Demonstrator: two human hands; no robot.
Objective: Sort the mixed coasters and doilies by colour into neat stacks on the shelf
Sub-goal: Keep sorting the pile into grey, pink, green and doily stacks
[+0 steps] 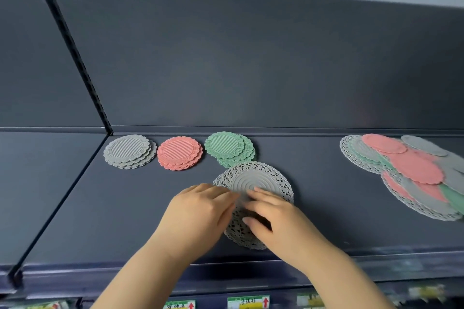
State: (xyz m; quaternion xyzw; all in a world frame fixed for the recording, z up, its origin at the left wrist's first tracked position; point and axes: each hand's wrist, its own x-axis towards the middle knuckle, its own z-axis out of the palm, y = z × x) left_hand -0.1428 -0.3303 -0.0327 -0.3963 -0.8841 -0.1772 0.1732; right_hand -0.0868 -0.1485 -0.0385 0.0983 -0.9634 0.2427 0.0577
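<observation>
**Doily stack (pixel 253 178) under both hands: squaring step**

Position: the stack lies at the front middle of the shelf (pixel 113 208), just in front of the green coasters (pixel 229 148). We cannot tell whether the two touch.

Hands: the left hand (pixel 200 208) has its fingers close together and nearly straight, with the tips on the stack's near-left rim. The right hand (pixel 276 218) lies flat on top with the fingers lightly spread. Neither hand grips anything. The fingertips are blurred.

Step in hand, as we judge it: the grey lace pieces are being aligned into one pile. The lower layers stick out toward the front edge, so the stack is not yet true.

Next move, as we judge it: nudge the layers until the rims coincide, then fetch another piece from the mixed heap (pixel 406 170) at the right, well apart from the sorted piles.

Materials: the doilies are thin, with an openwork lace border and a solid centre of concentric rings. They look light and likely to slide. The grey coasters (pixel 129 150), pink coasters (pixel 179 152) and green coasters are scalloped discs with a ribbed oval centre. They sit in three short, slightly fanned stacks along the back. The heap mixes pink, green and grey discs over lace.

Surroundings: matte dark back panel (pixel 251 57), slotted upright (pixel 75 52) and price labels (pixel 248 302) below the shelf lip.
</observation>
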